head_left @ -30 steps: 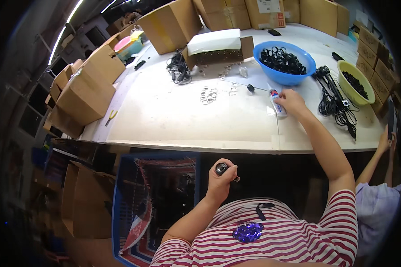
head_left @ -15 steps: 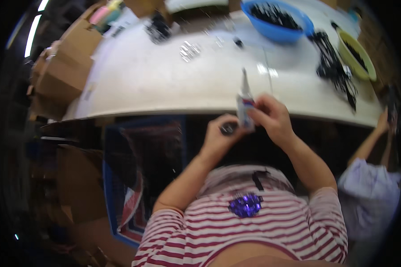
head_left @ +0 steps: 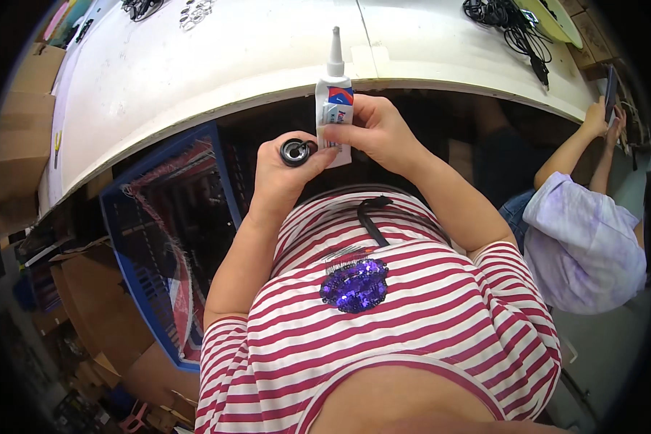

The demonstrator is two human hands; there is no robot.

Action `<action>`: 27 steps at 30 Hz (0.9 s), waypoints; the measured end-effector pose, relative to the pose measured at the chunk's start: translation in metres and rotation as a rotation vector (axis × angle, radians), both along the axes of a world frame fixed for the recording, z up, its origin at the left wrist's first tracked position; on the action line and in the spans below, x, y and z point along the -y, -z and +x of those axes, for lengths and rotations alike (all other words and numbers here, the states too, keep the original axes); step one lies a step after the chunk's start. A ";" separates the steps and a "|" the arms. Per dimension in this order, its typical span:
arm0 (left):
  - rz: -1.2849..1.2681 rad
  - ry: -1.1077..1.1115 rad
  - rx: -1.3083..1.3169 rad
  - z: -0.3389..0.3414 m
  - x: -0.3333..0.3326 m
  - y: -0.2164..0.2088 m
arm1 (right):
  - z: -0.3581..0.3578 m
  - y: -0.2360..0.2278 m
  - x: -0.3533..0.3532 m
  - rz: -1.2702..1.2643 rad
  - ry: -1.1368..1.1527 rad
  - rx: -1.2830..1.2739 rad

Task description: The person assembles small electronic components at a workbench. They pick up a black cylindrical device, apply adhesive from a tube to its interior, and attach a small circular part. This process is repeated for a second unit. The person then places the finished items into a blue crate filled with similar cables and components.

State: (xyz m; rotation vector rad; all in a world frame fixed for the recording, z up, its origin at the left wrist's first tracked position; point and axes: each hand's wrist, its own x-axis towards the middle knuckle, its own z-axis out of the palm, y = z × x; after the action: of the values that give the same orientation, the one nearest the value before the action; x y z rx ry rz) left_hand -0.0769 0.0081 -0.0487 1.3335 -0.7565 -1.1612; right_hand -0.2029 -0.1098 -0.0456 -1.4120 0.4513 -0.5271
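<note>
My right hand (head_left: 383, 135) grips a white squeeze bottle of glue (head_left: 333, 108) with a long tapered nozzle and a blue and red label, held upright just in front of the table edge. Closed round a short black cylindrical part (head_left: 294, 152), my left hand (head_left: 276, 177) turns its round end up, showing a pale ring and a dark hollow inside. The left thumb reaches the bottle's lower end. Most of the black part's body is hidden in the left hand.
Ahead runs a white table (head_left: 224, 79) with bundled black cables (head_left: 513, 29), small metal rings (head_left: 194, 12) and a yellow-green basin (head_left: 557, 25). A blue crate (head_left: 116, 224) stands below at left, near cardboard boxes (head_left: 22, 130). At right, another person (head_left: 586, 239) holds a phone-like object.
The view has shifted, and the blue bowl is out of sight. Both hands keep hold of the same things, which now appear sharper and further left in the picture.
</note>
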 end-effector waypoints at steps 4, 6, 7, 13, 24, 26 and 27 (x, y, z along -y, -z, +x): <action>0.041 0.031 0.093 -0.006 0.001 0.001 | -0.003 -0.002 0.003 -0.036 0.040 0.022; 0.035 0.037 0.114 -0.009 0.003 -0.002 | -0.001 -0.004 0.003 -0.042 0.039 0.049; 0.036 0.030 0.106 -0.011 0.002 -0.002 | -0.003 -0.005 0.004 -0.097 0.045 -0.003; -0.107 0.071 0.226 0.002 0.002 -0.009 | -0.001 -0.020 0.015 -0.605 0.160 -0.210; -0.120 -0.064 0.005 0.012 0.004 -0.015 | 0.003 -0.008 -0.015 -0.662 0.085 -0.133; -0.093 -0.052 -0.018 0.011 0.004 -0.012 | 0.004 -0.007 -0.014 -0.693 0.109 -0.073; -0.064 -0.025 0.035 0.008 0.004 -0.013 | 0.001 -0.002 -0.014 -0.719 0.147 -0.055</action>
State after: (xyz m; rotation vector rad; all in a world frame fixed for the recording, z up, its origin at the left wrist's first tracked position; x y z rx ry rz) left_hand -0.0688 0.0038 -0.0355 1.3090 -0.7936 -1.0874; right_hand -0.2024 -0.0963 -0.0439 -2.0943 0.4299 -0.8205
